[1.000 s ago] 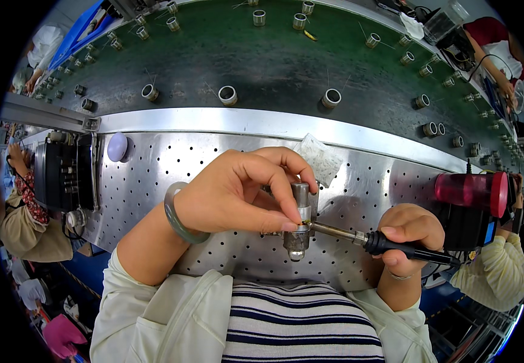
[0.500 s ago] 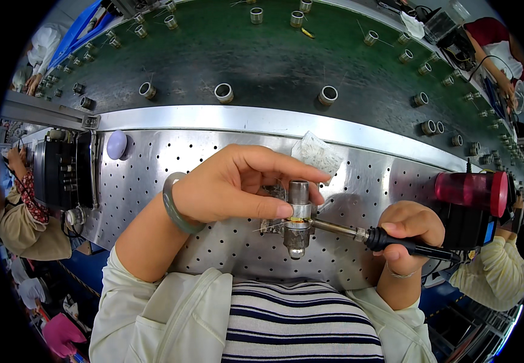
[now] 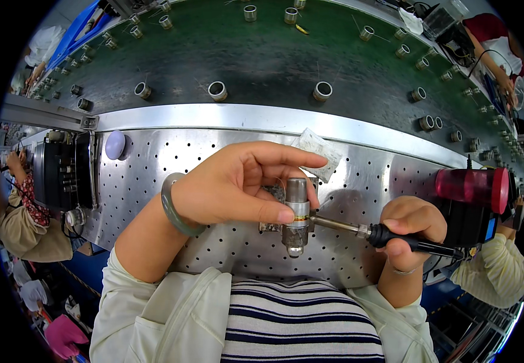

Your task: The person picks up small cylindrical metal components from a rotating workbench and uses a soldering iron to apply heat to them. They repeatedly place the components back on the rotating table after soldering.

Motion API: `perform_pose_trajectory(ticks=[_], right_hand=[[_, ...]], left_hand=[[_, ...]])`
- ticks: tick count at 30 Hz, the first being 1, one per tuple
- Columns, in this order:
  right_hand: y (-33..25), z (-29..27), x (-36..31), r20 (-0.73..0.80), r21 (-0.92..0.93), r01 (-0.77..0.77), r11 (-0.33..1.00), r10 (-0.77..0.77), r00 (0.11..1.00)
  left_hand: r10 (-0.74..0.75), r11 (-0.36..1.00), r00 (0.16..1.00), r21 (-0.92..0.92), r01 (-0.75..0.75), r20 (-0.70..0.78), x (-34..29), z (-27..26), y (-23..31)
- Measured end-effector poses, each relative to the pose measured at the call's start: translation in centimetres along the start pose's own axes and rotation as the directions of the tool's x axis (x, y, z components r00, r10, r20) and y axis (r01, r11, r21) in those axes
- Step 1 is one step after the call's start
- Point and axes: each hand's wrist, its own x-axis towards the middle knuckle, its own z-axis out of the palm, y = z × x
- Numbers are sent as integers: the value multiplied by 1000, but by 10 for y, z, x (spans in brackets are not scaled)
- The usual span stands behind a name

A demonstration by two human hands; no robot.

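My left hand (image 3: pixel 238 181), with a green bangle on its wrist, curls round an upright metal cylinder (image 3: pixel 297 191) in front of me. Its thumb presses a silver ring (image 3: pixel 299 209) that sits round the cylinder and shows a thin yellowish band. Below the ring the cylinder is darker and ends in a rounded shiny tip. In my right hand (image 3: pixel 410 230) is a soldering iron (image 3: pixel 389 237) with a black handle. The iron's metal end points left and meets the ring's right side; the exact contact is too small to make out. A metal block (image 3: pixel 271 225) shows partly behind the cylinder.
A perforated metal worktop (image 3: pixel 153 181) lies under my hands. Beyond its raised edge runs a green belt (image 3: pixel 262 54) with several metal rings (image 3: pixel 217 91). A whitish pad (image 3: pixel 319 154), a purple rounded object (image 3: pixel 115 144) and a red translucent container (image 3: pixel 471 189) stand around. Co-workers sit both sides.
The ring under my left thumb looks turned, and the thin wire at its left no longer shows. The iron has shifted slightly. Rings on the belt have moved a little left.
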Motion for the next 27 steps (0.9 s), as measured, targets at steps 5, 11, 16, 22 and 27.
perform_pose_trajectory(ticks=[5,11,16,22,27], right_hand=[[4,-5,0,-8,158,28,987,-27,1000],[6,-4,-2,-45,188,20,982,-12,999],[5,2,-2,-50,208,-29,978,40,998],[4,4,-2,-62,106,-54,993,61,996],[1,4,-1,-85,160,-77,984,92,992]], left_hand=[[19,998,999,-53,-17,48,4,-8,-7],[23,994,999,-108,-18,40,4,-14,-7],[-61,998,998,-25,61,7,4,-9,-7],[-71,997,996,-22,70,-44,2,-8,-9],[-72,997,996,-25,71,-43,1,-5,-6]])
